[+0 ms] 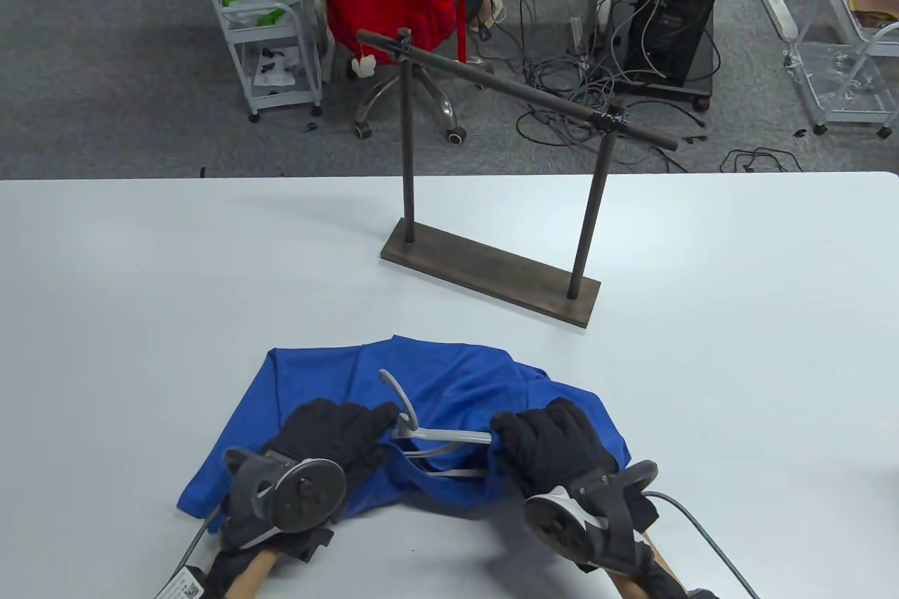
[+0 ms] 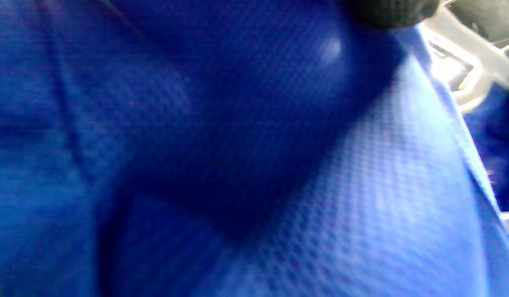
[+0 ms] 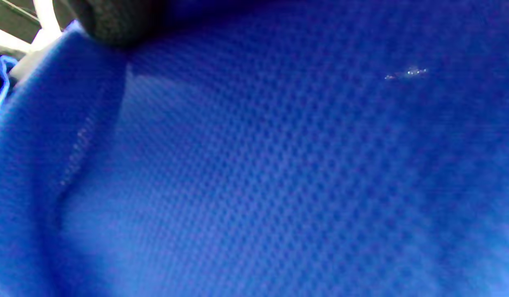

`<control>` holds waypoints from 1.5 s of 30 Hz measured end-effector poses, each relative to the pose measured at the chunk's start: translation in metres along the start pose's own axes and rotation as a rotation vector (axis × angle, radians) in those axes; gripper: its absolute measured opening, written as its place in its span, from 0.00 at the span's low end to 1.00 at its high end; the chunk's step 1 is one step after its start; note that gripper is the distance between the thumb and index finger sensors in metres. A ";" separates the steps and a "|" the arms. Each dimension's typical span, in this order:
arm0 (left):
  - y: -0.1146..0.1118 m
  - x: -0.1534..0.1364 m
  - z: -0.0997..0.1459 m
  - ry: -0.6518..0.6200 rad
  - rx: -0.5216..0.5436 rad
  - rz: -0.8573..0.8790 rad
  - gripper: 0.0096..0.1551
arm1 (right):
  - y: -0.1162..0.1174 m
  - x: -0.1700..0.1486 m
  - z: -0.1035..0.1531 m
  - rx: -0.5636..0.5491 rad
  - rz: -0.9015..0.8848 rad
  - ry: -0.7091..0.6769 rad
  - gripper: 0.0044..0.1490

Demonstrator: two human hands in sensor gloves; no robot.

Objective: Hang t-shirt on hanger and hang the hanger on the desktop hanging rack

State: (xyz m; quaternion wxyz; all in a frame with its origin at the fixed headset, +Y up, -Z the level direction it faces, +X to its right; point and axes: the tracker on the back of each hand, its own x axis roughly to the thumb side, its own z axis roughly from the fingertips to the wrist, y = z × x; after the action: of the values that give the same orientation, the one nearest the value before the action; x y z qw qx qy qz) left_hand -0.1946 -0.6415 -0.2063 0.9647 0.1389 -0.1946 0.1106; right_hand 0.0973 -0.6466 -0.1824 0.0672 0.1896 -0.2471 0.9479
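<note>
Blue mesh-knit fabric fills both wrist views: the blue t-shirt [image 1: 449, 402] lies crumpled flat on the white table [image 1: 737, 360] at its near edge, with the light grey plastic hanger [image 1: 435, 439] resting on top of it, hook pointing away from the person. The left hand [image 1: 330, 430] in its black glove has fingers curled onto the shirt fabric right at the hanger's neck, gripping cloth there. The right hand [image 1: 548, 441] is closed around the shirt fabric where the hanger's right arm disappears under it, so the hanger spans the gap between the two hands. Beyond the shirt, well apart from it, stands the dark metal desktop hanging rack [image 1: 506, 178], its horizontal bar bare, on a flat rectangular base.
</note>
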 end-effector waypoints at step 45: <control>0.004 0.024 0.013 -0.101 -0.033 -0.058 0.39 | -0.029 -0.070 -0.051 -0.080 0.059 0.298 0.29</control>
State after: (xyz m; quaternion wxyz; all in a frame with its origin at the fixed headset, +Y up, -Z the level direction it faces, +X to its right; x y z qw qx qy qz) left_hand -0.1782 -0.6379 -0.1840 0.9586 0.1341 -0.2407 0.0720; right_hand 0.1518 -0.5986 -0.2380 0.0826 0.0365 -0.2776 0.9564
